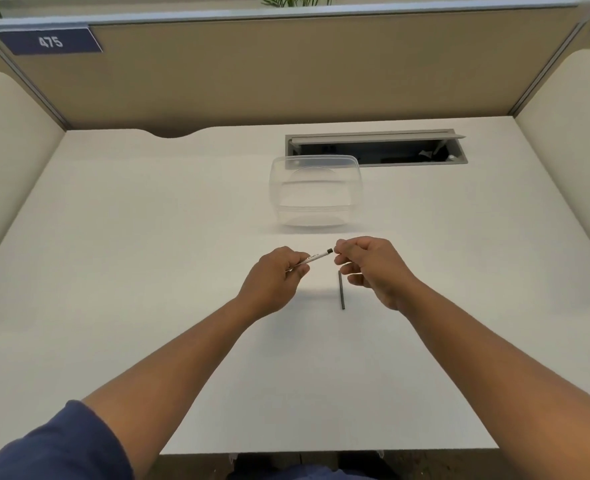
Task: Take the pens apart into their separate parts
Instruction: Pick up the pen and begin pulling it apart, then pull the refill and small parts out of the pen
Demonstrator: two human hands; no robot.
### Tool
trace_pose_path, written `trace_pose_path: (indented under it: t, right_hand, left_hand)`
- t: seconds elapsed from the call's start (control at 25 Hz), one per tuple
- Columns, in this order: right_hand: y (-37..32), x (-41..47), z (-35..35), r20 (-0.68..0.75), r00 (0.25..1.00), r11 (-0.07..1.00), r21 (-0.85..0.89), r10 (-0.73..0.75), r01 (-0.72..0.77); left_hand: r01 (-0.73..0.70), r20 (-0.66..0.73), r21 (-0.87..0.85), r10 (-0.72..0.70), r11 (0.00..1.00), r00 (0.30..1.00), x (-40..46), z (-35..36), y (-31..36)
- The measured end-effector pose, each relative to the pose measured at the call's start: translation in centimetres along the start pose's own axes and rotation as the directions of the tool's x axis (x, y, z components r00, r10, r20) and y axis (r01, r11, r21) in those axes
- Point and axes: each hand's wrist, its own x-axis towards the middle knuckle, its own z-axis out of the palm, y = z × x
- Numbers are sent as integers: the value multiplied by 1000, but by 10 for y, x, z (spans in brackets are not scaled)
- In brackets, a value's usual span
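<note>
My left hand (277,278) grips a white pen barrel (316,257) with small print on it, held above the white desk (148,271). A small black end piece (329,251) caps the barrel's right tip. The thumb and forefinger of my right hand (369,268) pinch at that black tip. A thin dark pen part (342,289) lies on the desk just below my right hand, pointing towards me. The barrel's left end is hidden in my left fist.
An empty clear plastic container (316,192) stands on the desk behind my hands. Behind it is an open cable slot (376,148) in the desk. Partition walls (286,71) close off the back and both sides.
</note>
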Motion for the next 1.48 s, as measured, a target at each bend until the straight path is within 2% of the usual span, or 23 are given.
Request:
trace_pose_path:
  t: [0.4,0.68,0.88,1.28,1.36,1.48]
  right_hand:
    - [7,-6,-2,164,976,990,-42,143,-138]
    - [6,-5,-6,283,916,954,9,286,-301]
    - [5,-4,-6,273,922,961,-44,274,-272]
    - [-4,-4,-8,394,826,911,-87,403,-403]
    - [-3,-5,-7,400,832,917,-68,385,-392]
    - [4,-6,-1,348,891,956,-76,292,-284]
  left_hand:
    - [-248,-72,346,290,905,954,-3,-12,9]
    - [-373,-26,430,424,822,905,-3,-15,12]
    - [-463,58,454,494,761,868,-4,-10,16]
    - [-492,-13,560,600,667,800,-3,-10,16]
    - [-494,-8,590,616,639,788,-4,-9,14]
    - [-495,21,619,618,609,786,-4,-8,14]
